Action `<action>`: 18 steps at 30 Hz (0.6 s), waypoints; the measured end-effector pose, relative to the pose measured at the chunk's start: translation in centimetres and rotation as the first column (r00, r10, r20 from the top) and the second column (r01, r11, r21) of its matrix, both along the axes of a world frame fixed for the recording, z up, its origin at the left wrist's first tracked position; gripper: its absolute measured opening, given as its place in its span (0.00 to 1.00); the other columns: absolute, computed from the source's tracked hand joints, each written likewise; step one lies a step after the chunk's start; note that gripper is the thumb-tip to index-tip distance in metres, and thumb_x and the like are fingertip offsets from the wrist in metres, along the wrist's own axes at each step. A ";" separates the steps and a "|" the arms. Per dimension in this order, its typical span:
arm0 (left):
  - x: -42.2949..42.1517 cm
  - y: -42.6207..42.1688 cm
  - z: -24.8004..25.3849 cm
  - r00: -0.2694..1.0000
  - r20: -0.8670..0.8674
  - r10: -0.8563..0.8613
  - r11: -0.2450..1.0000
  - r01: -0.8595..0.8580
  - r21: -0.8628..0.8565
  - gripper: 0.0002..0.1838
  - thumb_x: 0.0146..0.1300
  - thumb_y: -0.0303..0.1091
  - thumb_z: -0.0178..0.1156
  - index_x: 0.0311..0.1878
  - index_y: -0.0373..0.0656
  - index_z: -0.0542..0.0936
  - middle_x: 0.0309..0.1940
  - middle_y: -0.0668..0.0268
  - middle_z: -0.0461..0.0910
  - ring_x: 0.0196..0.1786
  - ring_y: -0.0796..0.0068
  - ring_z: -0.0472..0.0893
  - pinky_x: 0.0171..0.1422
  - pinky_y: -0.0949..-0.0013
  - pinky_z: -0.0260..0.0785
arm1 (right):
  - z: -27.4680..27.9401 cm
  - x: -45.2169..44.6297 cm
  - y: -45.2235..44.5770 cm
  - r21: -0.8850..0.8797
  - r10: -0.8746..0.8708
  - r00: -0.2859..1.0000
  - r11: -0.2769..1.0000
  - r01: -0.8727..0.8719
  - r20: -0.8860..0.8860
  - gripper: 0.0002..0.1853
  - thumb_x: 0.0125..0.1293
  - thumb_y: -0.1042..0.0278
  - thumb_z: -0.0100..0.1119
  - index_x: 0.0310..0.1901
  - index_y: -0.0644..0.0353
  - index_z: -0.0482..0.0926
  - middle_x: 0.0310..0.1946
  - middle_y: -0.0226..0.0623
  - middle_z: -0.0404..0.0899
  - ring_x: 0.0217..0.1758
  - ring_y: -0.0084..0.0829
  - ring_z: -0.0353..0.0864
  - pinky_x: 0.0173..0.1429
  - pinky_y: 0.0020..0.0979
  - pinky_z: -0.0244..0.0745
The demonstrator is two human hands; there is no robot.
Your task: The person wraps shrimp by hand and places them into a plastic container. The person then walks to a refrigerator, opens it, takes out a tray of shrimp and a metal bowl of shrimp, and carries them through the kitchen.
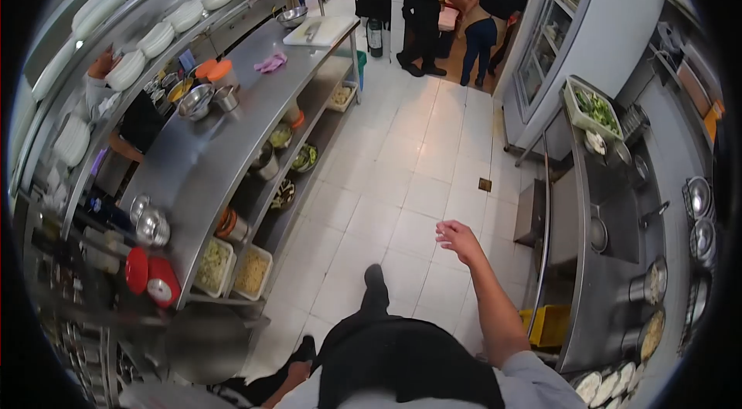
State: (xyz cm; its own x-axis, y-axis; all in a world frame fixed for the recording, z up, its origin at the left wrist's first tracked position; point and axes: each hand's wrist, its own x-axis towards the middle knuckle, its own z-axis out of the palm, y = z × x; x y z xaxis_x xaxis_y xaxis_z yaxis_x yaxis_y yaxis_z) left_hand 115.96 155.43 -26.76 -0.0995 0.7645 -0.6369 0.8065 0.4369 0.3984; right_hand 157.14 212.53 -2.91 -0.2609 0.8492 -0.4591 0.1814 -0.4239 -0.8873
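Observation:
My right hand [456,240] is out in front of me above the white tiled floor [386,200]. Its fingers are loosely bent and a little apart, with nothing in them. It touches nothing; the steel sink counter [576,285] is to its right. Of my left arm [290,383], only a strip of skin shows low beside my dark apron [406,366]; the hand itself is out of view. My dark shoe [376,277] is forward on the tiles.
A long steel table [209,154] runs along the left, with a red scale [161,281], metal bowls and a pink cloth [270,63]. Food tubs fill its lower shelves. A glass-door fridge [553,34] stands right. People [487,11] stand at the far doorway; another person's hand [100,65] reaches the plate shelf.

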 end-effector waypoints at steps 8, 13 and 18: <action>-10.3 43.5 -6.9 0.965 -0.127 0.231 0.962 -0.208 0.175 0.24 0.75 0.49 0.58 0.43 0.35 0.91 0.41 0.44 0.89 0.48 0.44 0.87 0.54 0.47 0.78 | -15.6 20.4 -1.5 -0.341 0.033 0.810 0.916 0.209 0.585 0.23 0.73 0.51 0.68 0.29 0.66 0.83 0.21 0.44 0.83 0.18 0.35 0.79 0.21 0.43 0.72; -5.4 69.8 1.9 0.474 0.669 0.572 0.538 -0.833 0.130 0.18 0.70 0.45 0.71 0.50 0.37 0.90 0.44 0.57 0.91 0.50 0.63 0.88 0.60 0.61 0.79 | -14.9 24.8 -4.7 -0.519 -0.128 0.842 0.736 0.434 0.523 0.18 0.72 0.58 0.69 0.32 0.67 0.83 0.25 0.45 0.84 0.24 0.37 0.84 0.28 0.45 0.76; -4.4 81.5 2.9 0.842 0.416 0.344 0.785 -0.501 0.365 0.21 0.69 0.50 0.70 0.49 0.40 0.90 0.46 0.51 0.91 0.54 0.54 0.89 0.61 0.57 0.79 | -21.3 21.3 2.1 -0.596 -0.279 0.863 0.632 0.495 0.421 0.16 0.71 0.61 0.69 0.34 0.67 0.83 0.27 0.46 0.85 0.28 0.37 0.85 0.32 0.45 0.78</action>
State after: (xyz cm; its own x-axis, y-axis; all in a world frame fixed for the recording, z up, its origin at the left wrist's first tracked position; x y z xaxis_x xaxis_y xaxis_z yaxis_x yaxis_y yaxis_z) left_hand 111.53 236.98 -23.85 -0.3382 0.8943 -0.2930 0.3799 0.4146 0.8269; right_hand 178.44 214.61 -24.17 0.2415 0.2782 -0.9297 0.0356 -0.9599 -0.2780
